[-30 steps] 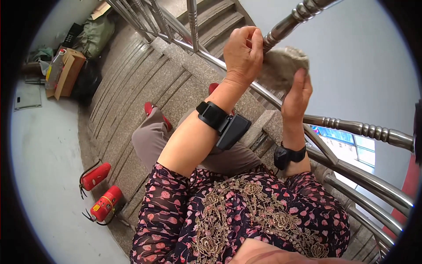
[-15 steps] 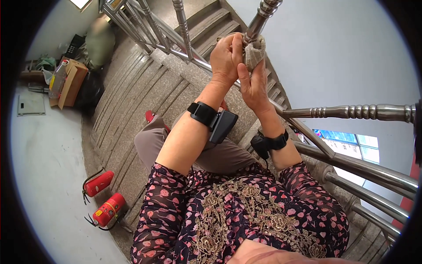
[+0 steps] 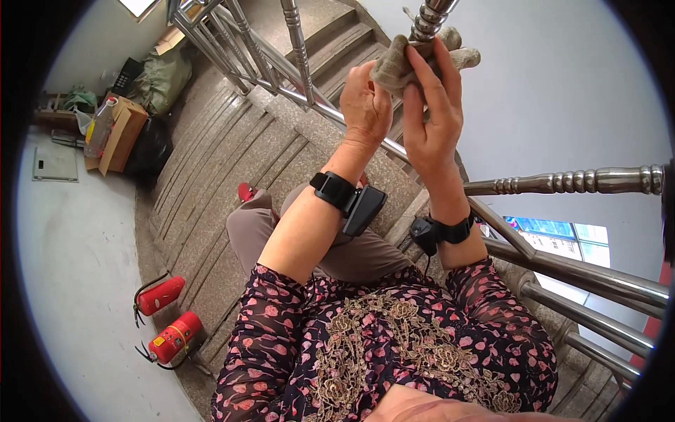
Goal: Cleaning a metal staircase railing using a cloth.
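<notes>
High on a stairwell, you are pressing a grey-beige cloth (image 3: 394,67) around a turned metal post (image 3: 431,20), just below its ringed section, while the upper frame edge is cutting off the post's far end. Your right hand (image 3: 436,123) is closing on the cloth, its long fingers reaching up over the folds and its thumb lying below them; the cloth is bunching out on both sides of the post, and the post's surface beneath is staying out of sight. Your left hand (image 3: 365,105) is curling at the cloth's left fold, but its fingertips are hiding from view, so you cannot tell whether it is pinching the fabric or only touching it. You are wearing 2 black wrist devices, 1 on the left forearm (image 3: 299,228) and 1 near the right wrist. A second turned post (image 3: 573,181) is running toward the right rim, its end fading into darkness. At lower left, 2 red fire extinguishers (image 3: 176,336) are lying beside the white wall (image 3: 81,267). Farther up, a plastic bottle (image 3: 100,130) is partly covering a cardboard box (image 3: 126,133), and a black bag (image 3: 151,151) is showing few details.
</notes>
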Available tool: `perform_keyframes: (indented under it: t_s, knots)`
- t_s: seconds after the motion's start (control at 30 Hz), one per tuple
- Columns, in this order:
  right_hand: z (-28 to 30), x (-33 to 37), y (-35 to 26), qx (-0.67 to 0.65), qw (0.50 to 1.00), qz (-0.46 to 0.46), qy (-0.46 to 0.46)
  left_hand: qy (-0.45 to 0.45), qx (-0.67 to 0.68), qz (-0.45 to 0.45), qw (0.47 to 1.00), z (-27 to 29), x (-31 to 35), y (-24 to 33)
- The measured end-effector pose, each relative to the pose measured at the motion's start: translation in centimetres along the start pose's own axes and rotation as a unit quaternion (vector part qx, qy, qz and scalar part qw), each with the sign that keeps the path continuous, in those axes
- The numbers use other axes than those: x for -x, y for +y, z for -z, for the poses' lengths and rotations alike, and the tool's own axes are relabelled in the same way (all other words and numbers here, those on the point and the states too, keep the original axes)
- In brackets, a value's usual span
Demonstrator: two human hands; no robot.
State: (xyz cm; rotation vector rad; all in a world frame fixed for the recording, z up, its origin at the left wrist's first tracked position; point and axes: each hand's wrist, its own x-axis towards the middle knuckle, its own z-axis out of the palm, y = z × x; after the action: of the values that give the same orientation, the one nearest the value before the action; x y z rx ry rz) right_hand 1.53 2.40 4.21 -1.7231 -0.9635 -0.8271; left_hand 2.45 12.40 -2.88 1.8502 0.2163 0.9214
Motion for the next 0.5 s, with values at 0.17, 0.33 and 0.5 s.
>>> perform_keyframes:
  t_s: [0.17, 0.33, 0.5]
  knots:
    - [-1.9, 1.1, 1.2, 0.033, 0.998, -0.027, 0.036, 0.02, 0.223, 0.062, 0.973, 1.5, -0.2, 2.2]
    - [-2.6, 2.8, 1.4, 0.014, 0.993, -0.116, -0.01, 0.022, 0.213, 0.016, 0.977, 1.9, -0.3, 2.6]
    - [-2.5, 4.1, 2.4, 0.021, 0.994, -0.101, -0.032, -0.002, 0.12, 0.007, 0.993, 2.1, -0.2, 2.7]
